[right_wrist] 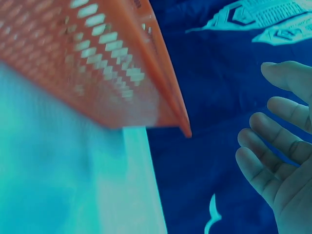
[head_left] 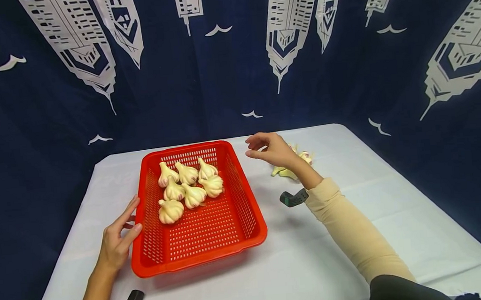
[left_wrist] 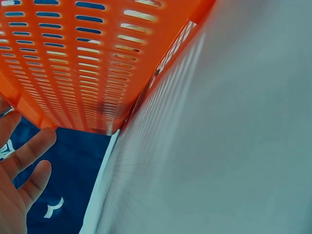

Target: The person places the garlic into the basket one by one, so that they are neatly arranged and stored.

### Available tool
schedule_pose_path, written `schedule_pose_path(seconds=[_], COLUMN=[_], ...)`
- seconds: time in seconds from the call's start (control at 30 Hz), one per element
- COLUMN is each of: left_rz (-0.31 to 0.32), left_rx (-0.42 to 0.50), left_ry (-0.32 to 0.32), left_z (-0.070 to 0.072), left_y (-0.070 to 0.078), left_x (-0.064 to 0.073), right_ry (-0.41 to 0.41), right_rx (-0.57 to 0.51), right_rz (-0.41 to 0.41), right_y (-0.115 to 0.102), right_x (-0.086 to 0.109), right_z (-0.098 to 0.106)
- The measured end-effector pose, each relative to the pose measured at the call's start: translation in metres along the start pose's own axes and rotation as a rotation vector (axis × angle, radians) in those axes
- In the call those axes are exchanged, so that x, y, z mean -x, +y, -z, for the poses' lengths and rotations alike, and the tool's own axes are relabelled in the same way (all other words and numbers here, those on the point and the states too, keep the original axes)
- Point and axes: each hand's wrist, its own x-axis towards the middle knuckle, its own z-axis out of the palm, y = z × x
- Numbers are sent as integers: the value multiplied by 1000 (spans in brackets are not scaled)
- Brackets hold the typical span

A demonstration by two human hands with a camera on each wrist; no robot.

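A left hand rests relaxed, extended fingers against the left side of a perforated red plastic basket, where seven bulbous, papery garlic heads cluster. Right of the basket, an empty, loosely curved right hand hovers near more garlic; behind hangs navy cloth.

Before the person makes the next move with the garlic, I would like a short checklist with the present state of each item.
1. Left hand at the red basket: ok, by its left side.
2. Right hand free: ok, holds nothing.
3. Seven garlic bulbs inside the rim: ok.
4. Room left in the basket: ok, the near part is bare.
5. Garlic outside fully visible: not ok, the right arm covers some.
6. Count outside: cannot tell.
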Motion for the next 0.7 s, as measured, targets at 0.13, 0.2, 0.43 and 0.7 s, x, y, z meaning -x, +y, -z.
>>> schedule_pose_path(seconds=[0.13, 0.2, 0.43, 0.7], left_rz=[14, 18, 47, 41], left_rx=[-9, -11, -14, -21], left_ry=[3, 3, -2, 1], left_z=[0, 0, 1, 0], left_y=[0, 0, 1, 0], left_x=[1, 1, 0, 0], right_ry=[19, 28, 63, 78], right_rx=[19, 43, 98, 193], right_rz=[-33, -54, -128, -238], right_y=[13, 20, 43, 71], right_x=[8, 12, 27, 44], right_z=[10, 14, 31, 42])
